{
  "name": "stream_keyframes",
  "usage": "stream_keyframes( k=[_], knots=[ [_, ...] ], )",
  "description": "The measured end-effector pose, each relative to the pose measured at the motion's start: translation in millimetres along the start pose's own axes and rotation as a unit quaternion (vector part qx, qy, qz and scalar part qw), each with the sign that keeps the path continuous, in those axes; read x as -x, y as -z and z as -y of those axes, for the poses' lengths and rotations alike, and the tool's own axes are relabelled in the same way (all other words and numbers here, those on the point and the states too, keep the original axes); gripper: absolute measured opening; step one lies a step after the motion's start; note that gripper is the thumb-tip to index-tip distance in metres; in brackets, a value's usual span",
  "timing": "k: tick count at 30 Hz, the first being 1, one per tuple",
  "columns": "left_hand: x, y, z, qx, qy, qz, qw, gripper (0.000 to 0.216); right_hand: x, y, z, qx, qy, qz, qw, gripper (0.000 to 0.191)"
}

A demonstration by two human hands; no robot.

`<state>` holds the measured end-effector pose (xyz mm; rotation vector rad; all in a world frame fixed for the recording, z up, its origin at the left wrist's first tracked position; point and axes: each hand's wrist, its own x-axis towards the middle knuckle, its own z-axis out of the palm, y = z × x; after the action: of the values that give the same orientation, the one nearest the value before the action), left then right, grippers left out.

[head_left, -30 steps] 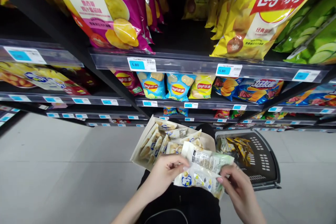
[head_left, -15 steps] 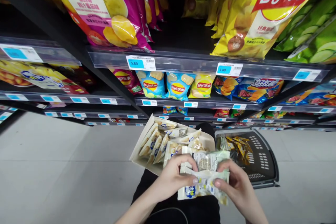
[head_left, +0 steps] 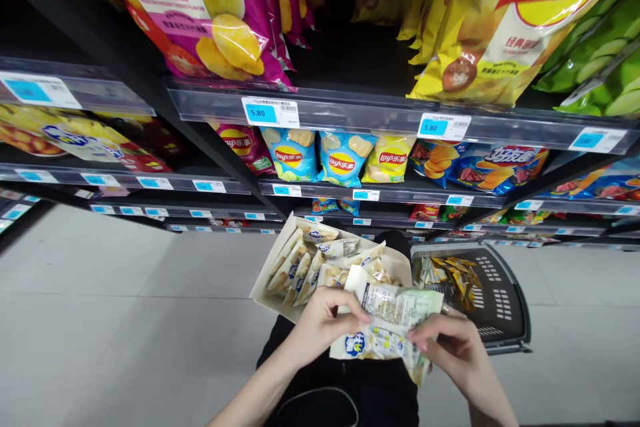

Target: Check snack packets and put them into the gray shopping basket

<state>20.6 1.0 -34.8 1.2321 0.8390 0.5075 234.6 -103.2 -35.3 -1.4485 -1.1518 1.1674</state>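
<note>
Begin at the left with the box [head_left: 279, 250], apparently resting tilted on the lap, small packets [head_left: 293, 273] standing and lying inside. Keep it steady there while working just in front of it.

Move right to the left hand [head_left: 327, 320], overlapping the box's near edge: thumb and forefinger closed on the packet [head_left: 395, 307] near its middle seam, remaining fingers curled. Hold that pinch light, to avoid likely creasing of the thin film or crushing of the contents.

Find the packet itself over the lap, between both hands, printed text above and blue logo below; hard to tell whether one folded piece or two overlapped. Keep both parts level.

Next, the right hand [head_left: 455, 343]: thumb and forefinger gripping the packet's greenish end, lower corner hanging beneath. Work with fingertips only, leaving print uncovered, and avoid hard tugs for fear of tearing the film.

Finish at the basket [head_left: 517, 303], on the floor beside the legs, gold packets [head_left: 463, 273] inside.

Compared with half a second ago: packet flatter, less bunched in the middle, more text showing; thumbs drawn back from the lower face; box and basket nearly unmoved.
</note>
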Motion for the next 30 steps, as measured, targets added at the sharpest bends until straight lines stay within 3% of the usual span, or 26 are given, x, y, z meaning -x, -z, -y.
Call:
stream_keyframes(
  k=[4,8,11,14,17,21,23,30],
  knots=[
    [2.1,4.3,-2.1,-0.042,-0.039,0.008,0.998,0.014,0.6,-0.3,0.0,-0.020,-0.013,0.003,1.000,0.017],
    [0.4,-3.6,-4.4,-0.092,-0.013,-0.077,0.993,0.020,-7.1,-5.2,4.3,0.091,0.039,-0.067,0.993,0.037],
    [-2.6,-9.5,-5.7,-0.006,0.017,-0.118,0.993,0.033,-10.8,-13.0,1.6,0.094,0.019,-0.148,0.984,0.044],
    [-4.9,-10.2,-5.9,0.126,0.019,-0.119,0.985,0.040,-11.7,-18.1,-3.0,-0.008,-0.033,-0.188,0.982,0.042],
    [-6.3,-6.9,-3.8,0.176,0.025,-0.102,0.979,0.048,-11.5,-16.9,-6.6,-0.113,-0.055,-0.183,0.975,0.031],
    [-7.4,-1.6,1.5,0.134,0.066,-0.058,0.987,0.028,-9.1,-11.4,-13.7,-0.127,-0.071,-0.156,0.977,0.023],
    [-6.9,-0.6,1.8,0.140,0.080,-0.044,0.986,0.029,-8.0,-9.9,-19.0,-0.125,-0.073,-0.159,0.977,0.020],
    [-1.4,-3.7,-8.4,0.248,0.098,-0.089,0.960,0.026,-8.4,-11.7,-28.3,-0.140,-0.092,-0.132,0.977,0.027]
  ],
)
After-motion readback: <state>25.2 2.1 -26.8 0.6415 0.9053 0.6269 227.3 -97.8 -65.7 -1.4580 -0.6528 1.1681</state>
